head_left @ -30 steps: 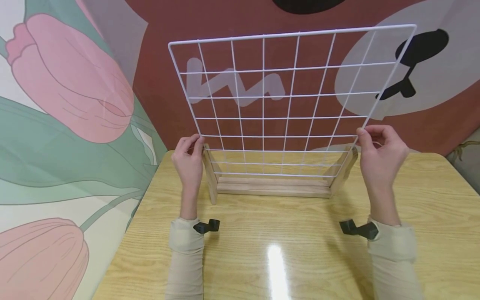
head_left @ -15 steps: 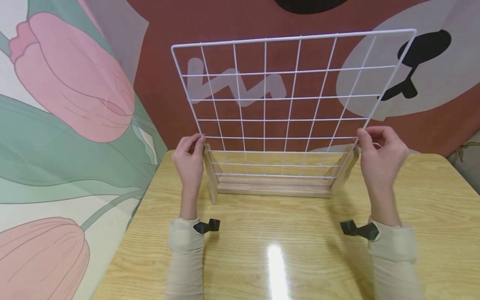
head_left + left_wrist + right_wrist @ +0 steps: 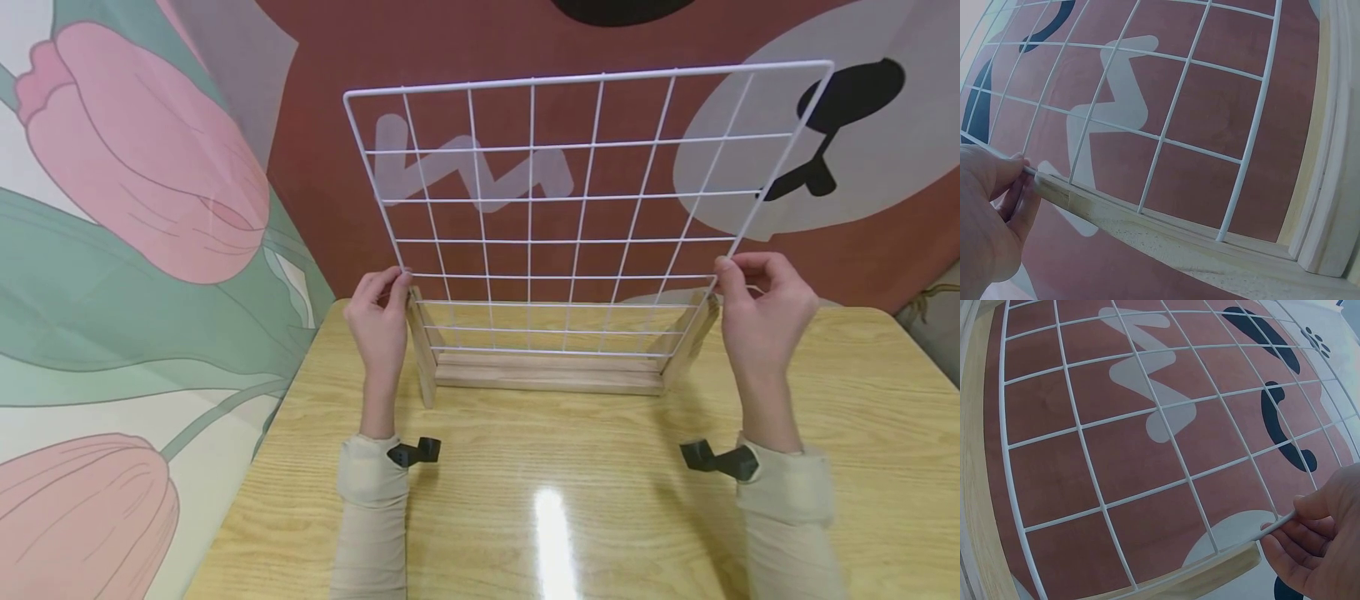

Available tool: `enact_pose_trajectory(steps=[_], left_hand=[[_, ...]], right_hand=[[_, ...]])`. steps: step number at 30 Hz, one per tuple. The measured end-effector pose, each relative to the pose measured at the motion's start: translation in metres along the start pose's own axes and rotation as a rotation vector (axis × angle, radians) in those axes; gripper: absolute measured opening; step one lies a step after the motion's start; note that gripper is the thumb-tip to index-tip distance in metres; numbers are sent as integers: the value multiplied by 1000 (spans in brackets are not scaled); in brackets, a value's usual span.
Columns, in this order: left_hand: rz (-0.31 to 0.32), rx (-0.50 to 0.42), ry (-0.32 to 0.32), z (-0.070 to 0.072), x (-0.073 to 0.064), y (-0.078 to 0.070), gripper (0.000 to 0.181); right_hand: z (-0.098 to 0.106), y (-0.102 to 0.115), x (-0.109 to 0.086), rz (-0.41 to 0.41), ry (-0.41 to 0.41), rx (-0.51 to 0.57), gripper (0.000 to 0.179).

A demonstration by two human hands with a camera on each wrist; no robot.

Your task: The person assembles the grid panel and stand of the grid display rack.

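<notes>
A white wire grid panel [image 3: 529, 199] stands tilted in a pale wooden stand [image 3: 547, 375]. Its lower part lies between the stand's left side post [image 3: 422, 358] and right side post [image 3: 688, 342], bottom wire close over the crossbar. My left hand [image 3: 378, 325] pinches the panel's left edge wire just above the post top. On the other side, my right hand [image 3: 767, 312] pinches the right edge wire at about the same height. In the left wrist view, thumb and fingers meet at the end of a wooden post [image 3: 1147, 231]. The right wrist view shows fingertips [image 3: 1307, 506] around the edge wire.
The stand rests toward the back of a wood-grain table [image 3: 480, 467]. Behind it rises a red printed wall covering [image 3: 322, 200], close to the panel. A tulip-patterned covering [image 3: 150, 167] runs along the left side. Black wrist cameras sit at both cuffs.
The panel's top edge has come down slightly and shifted a little right, mostly in the first half second. Both hands keep their pinch and stay almost in place.
</notes>
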State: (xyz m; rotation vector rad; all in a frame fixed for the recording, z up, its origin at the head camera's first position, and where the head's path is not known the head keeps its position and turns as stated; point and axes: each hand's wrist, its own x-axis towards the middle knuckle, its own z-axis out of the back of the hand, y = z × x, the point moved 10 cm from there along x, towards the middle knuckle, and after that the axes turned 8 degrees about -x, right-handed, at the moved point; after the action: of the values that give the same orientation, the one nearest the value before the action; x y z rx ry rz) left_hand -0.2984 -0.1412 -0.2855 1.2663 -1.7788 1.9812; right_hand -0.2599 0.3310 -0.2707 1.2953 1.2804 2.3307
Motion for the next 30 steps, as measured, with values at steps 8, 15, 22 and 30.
enact_pose_trajectory(steps=[8,15,22,30], left_hand=[[-4,-2,4,-1,0,-1,16],[-11,0,6,-1,0,-1,16],[-16,-5,3,-1,-1,-1,14],[-17,-1,4,-1,-1,-2,14]], right_hand=[[-1,-3,0,-5,-1,-19,23],[-1,-4,1,-24,5,-13,24],[-2,-4,1,-24,4,-5,20],[-1,-3,1,-27,-3,-9,22]])
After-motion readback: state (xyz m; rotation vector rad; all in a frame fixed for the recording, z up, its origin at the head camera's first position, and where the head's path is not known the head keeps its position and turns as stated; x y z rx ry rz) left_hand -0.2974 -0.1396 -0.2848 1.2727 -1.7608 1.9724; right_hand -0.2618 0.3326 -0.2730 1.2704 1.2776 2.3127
